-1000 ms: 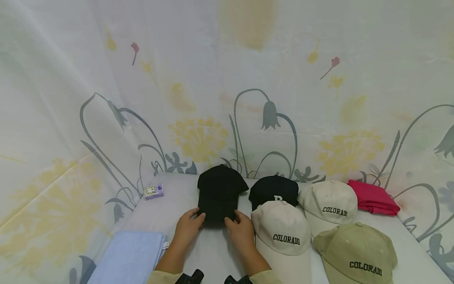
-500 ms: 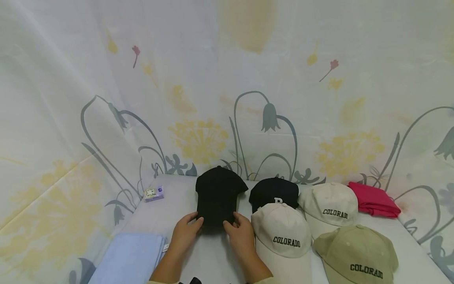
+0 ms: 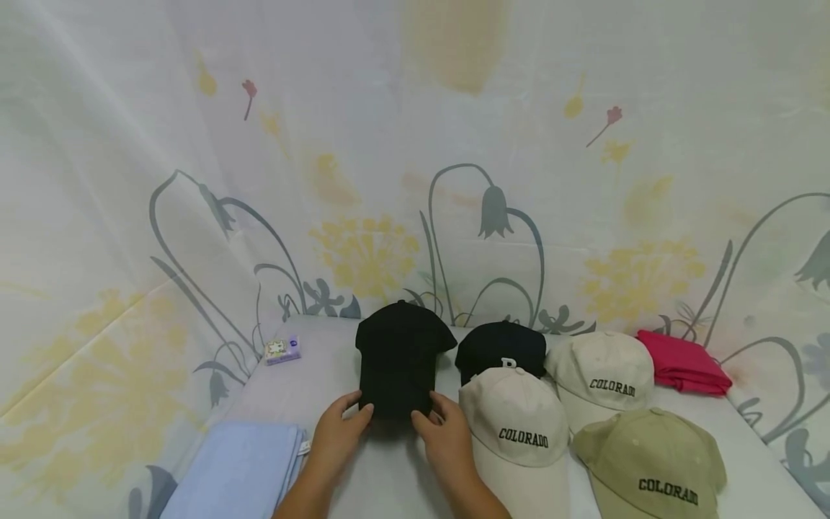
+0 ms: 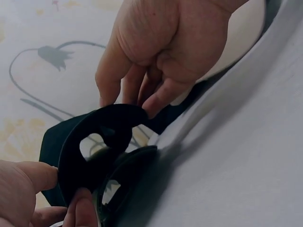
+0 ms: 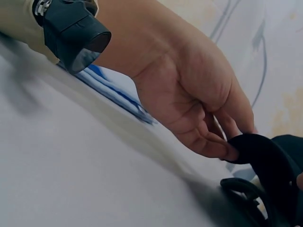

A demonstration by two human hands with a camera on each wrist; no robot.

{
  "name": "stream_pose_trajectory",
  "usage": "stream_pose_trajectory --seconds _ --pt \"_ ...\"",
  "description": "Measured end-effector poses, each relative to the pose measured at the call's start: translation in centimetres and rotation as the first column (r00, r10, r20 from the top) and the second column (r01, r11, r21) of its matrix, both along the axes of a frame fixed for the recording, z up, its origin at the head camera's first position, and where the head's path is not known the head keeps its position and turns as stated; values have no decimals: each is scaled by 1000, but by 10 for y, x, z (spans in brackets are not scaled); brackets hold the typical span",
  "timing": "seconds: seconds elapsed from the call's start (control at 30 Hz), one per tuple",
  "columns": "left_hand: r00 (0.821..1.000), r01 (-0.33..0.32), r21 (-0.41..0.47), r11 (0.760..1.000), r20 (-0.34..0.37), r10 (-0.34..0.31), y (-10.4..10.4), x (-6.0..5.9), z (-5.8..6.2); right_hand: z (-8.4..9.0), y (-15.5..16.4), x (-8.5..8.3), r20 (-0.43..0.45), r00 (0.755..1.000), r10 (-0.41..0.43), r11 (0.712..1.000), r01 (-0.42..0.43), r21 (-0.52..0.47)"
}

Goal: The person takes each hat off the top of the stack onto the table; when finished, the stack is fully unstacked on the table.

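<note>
Both hands grip the near rim of a plain black cap [image 3: 400, 357] on the white table [image 3: 382, 476]: left hand [image 3: 340, 432] on its left side, right hand [image 3: 447, 436] on its right. Beside it lie a black lettered cap [image 3: 499, 346], two cream COLORADO caps [image 3: 519, 425] [image 3: 603, 375], an olive COLORADO cap [image 3: 651, 458], a folded pink cloth [image 3: 681, 360], a folded blue towel [image 3: 236, 472] and a small packet [image 3: 282, 349].

A pale floral curtain [image 3: 415, 180] with grey stems and yellow blooms drapes behind and beside a white table [image 3: 389, 468]; light is soft, even.
</note>
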State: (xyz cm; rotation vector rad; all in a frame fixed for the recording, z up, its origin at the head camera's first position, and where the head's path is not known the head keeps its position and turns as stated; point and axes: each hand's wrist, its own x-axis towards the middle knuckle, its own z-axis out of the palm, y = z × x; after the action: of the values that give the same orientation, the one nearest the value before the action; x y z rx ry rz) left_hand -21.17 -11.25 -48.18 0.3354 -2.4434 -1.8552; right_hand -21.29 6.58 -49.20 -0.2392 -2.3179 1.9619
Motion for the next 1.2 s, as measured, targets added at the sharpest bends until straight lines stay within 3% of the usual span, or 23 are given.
stream_pose_trajectory --seconds 0.33,0.47,0.6,0.8,1.03,1.2 --pt "998 -10 -33 999 54 12 2 16 6 3 13 16 58 995 79 995 -75 -72" --pt "998 18 -22 1000 67 -17 0 26 10 5 17 21 123 986 113 991 -103 -88" --pt "995 45 -67 997 92 -39 -3 34 11 3 22 25 159 975 155 986 -143 -85" --pt "989 74 -120 990 132 -58 -6 45 6 2 31 34 184 964 190 982 -184 -49" --pt "987 78 -120 990 152 -59 -13 53 -1 1 34 42 256 942 216 974 -228 15" --pt "980 110 -91 990 178 -93 -21 58 -4 -3 35 49 264 935 238 969 -249 7"
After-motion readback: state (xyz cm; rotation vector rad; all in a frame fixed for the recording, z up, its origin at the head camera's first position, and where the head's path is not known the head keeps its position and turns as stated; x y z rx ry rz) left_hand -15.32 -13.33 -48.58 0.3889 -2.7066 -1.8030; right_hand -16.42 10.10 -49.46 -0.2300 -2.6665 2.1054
